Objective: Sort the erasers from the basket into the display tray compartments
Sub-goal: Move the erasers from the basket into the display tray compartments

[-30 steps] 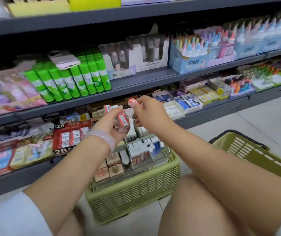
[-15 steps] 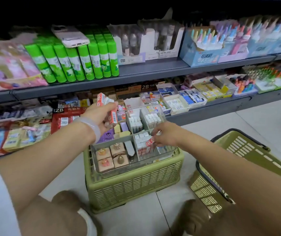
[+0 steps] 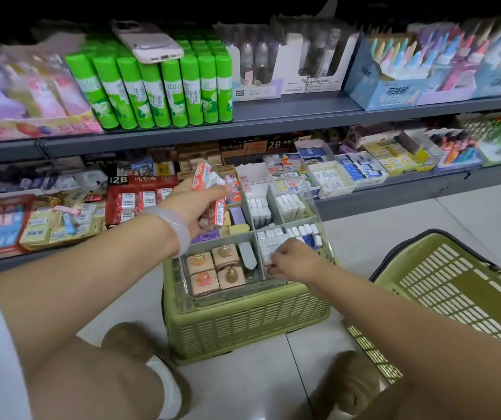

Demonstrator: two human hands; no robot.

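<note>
A clear display tray [image 3: 319, 204] with several compartments sits on top of a green basket [image 3: 243, 322] on the floor. My left hand [image 3: 200, 204] is raised over the tray's back left and grips a bunch of red-and-white wrapped erasers [image 3: 210, 189]. My right hand [image 3: 288, 262] is down in the front right compartment, fingers pinching a small white eraser [image 3: 269, 260] among the white and blue erasers [image 3: 301, 234] there. The front left compartment holds peach boxed erasers [image 3: 213, 268].
A second green basket [image 3: 443, 286] lies tilted on the floor at the right. Store shelves [image 3: 273, 116] behind carry green glue sticks [image 3: 158, 86], a phone [image 3: 147, 40] on top of them, and boxes of erasers. My knees and shoes are at the bottom.
My right hand went from up by the left hand down into the front right compartment with an eraser. My left hand stayed raised with its bunch. The view tilted downward.
</note>
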